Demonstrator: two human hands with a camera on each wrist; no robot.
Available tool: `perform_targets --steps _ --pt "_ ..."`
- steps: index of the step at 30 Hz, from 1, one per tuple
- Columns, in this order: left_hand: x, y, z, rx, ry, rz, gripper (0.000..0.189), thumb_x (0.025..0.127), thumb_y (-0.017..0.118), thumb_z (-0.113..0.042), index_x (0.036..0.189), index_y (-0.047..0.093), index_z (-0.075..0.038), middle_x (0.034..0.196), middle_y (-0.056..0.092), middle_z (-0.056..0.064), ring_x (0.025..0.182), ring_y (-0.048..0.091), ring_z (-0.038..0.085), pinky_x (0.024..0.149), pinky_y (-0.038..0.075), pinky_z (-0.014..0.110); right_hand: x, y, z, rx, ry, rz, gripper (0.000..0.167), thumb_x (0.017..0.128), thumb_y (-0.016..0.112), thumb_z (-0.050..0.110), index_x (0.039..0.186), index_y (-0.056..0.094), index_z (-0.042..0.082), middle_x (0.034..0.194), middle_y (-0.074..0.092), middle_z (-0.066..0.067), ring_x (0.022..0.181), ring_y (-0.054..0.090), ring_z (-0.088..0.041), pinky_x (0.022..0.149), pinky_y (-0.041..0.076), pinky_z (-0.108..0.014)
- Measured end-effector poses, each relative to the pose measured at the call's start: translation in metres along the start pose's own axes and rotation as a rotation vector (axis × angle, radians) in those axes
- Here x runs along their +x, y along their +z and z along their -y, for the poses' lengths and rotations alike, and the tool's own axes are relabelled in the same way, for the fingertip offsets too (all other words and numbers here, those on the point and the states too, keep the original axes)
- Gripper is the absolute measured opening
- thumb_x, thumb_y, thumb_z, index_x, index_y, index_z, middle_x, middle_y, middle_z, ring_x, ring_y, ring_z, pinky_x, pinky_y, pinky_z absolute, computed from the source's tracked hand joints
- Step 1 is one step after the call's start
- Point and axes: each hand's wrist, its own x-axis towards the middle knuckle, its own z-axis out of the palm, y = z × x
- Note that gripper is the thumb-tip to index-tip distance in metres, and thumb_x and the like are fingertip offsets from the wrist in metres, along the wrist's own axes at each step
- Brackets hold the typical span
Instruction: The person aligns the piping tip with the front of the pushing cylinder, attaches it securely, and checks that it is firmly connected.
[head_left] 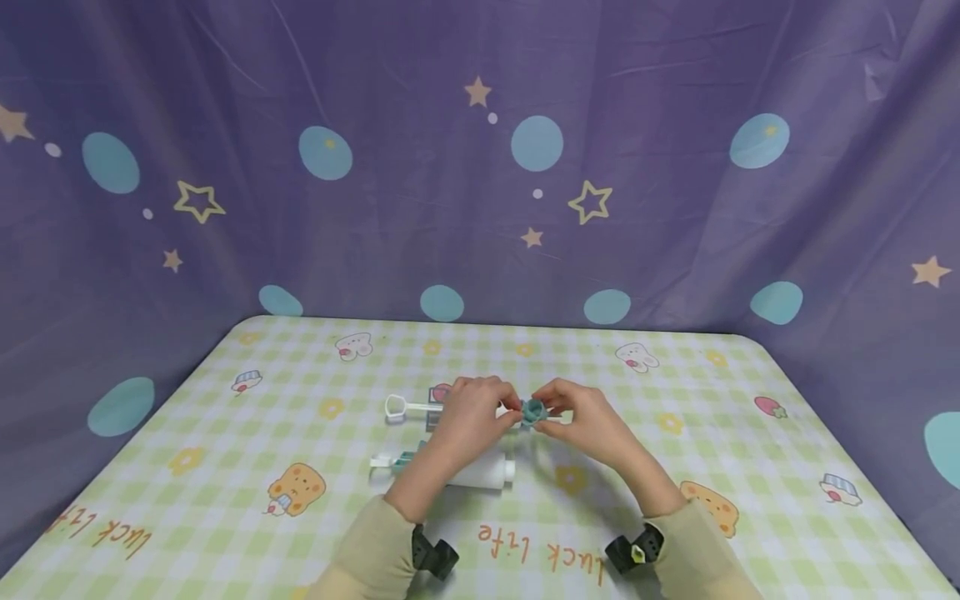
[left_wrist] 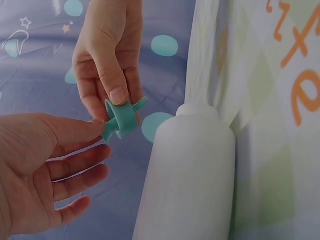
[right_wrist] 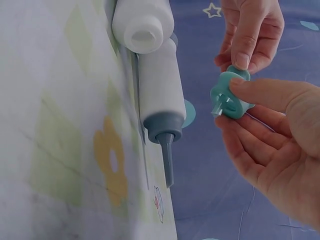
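Observation:
Both hands meet over the table, holding a small teal nozzle with a ring-shaped collar. My left hand (head_left: 477,417) pinches the flared end of the teal nozzle (left_wrist: 140,104) between thumb and index finger. From the other side, my right hand (head_left: 588,419) grips the teal collar (right_wrist: 239,106), which surrounds the nozzle. A translucent tip shows inside the collar in the right wrist view. Below the hands lies a white syringe-like tube (left_wrist: 187,185), its neck bare and open. Behind it is a second white tube (right_wrist: 162,85) with a grey-blue nozzle (right_wrist: 167,155).
Plunger handles stick out leftward: a white loop (head_left: 395,407) on the far tube, a white end (head_left: 382,461) on the near one. Both lie on a green checked tablecloth (head_left: 330,450). A purple curtain (head_left: 420,208) hangs behind the table.

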Motion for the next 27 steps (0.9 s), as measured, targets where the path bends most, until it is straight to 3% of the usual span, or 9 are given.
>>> perform_targets --steps 6,12,19,27 --pt "-0.0020 0.0004 -0.0025 -0.008 0.008 0.019 0.006 0.076 0.072 -0.027 0.077 0.069 -0.022 0.074 0.062 -0.011 0.070 0.055 0.006 0.083 0.040 0.034 -0.0015 0.0022 0.0009 0.046 -0.005 0.021 0.032 0.079 0.070 0.015 0.109 0.060 0.011 0.104 0.064 -0.001 0.091 0.063 -0.018 0.081 0.050 -0.041" --pt "-0.0014 0.0007 -0.0030 -0.008 0.027 0.019 0.004 0.077 0.072 -0.026 0.077 0.069 -0.023 0.074 0.061 -0.011 0.071 0.055 0.006 0.086 0.039 0.034 -0.0002 0.0033 0.0011 0.046 -0.011 0.019 0.031 0.078 0.071 0.014 0.107 0.060 0.016 0.103 0.064 0.003 0.090 0.063 -0.014 0.081 0.050 -0.040" --pt "-0.0012 0.0011 -0.0043 -0.032 0.034 0.049 0.004 0.079 0.069 -0.025 0.077 0.071 -0.022 0.075 0.063 -0.012 0.072 0.057 0.006 0.088 0.038 0.035 -0.0006 0.0029 0.0038 0.056 -0.001 0.038 0.031 0.078 0.071 0.016 0.107 0.061 0.019 0.104 0.063 0.005 0.090 0.062 -0.011 0.081 0.050 -0.034" --pt "-0.0004 -0.0018 0.0006 -0.051 0.032 0.052 0.005 0.079 0.070 -0.025 0.081 0.071 -0.020 0.077 0.064 -0.010 0.076 0.059 0.011 0.086 0.038 0.035 0.0001 0.0048 0.0024 0.066 -0.002 0.062 0.030 0.078 0.071 0.016 0.107 0.061 0.017 0.102 0.063 0.003 0.089 0.062 -0.013 0.081 0.050 -0.041"
